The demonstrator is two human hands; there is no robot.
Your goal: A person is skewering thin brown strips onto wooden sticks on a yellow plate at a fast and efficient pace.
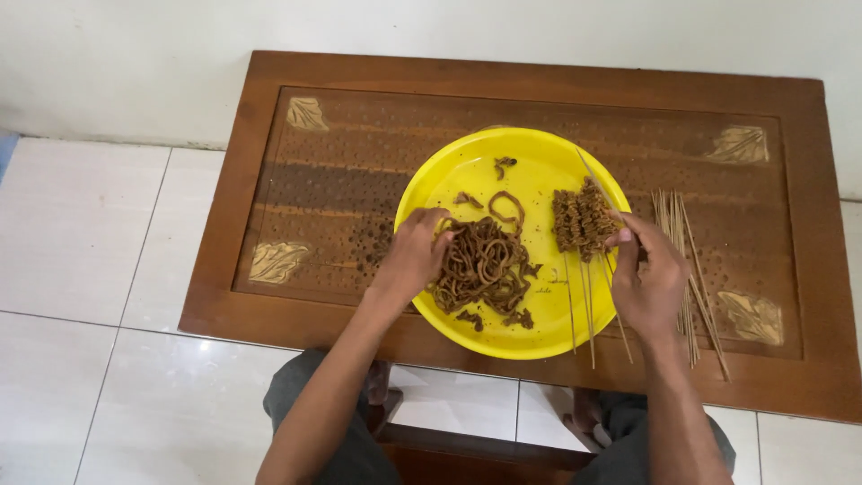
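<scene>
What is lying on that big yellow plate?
On the yellow plate lie a loose heap of brown strips, scattered bits, and filled skewers side by side. The left hand covers the heap's edge; the right hand hides part of the skewers.

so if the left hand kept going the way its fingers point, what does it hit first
Probably the loose heap of brown curly strips on the round yellow plastic plate. The left hand points right and slightly up, its fingertips already at the heap's edge; whether they touch is unclear.
</scene>
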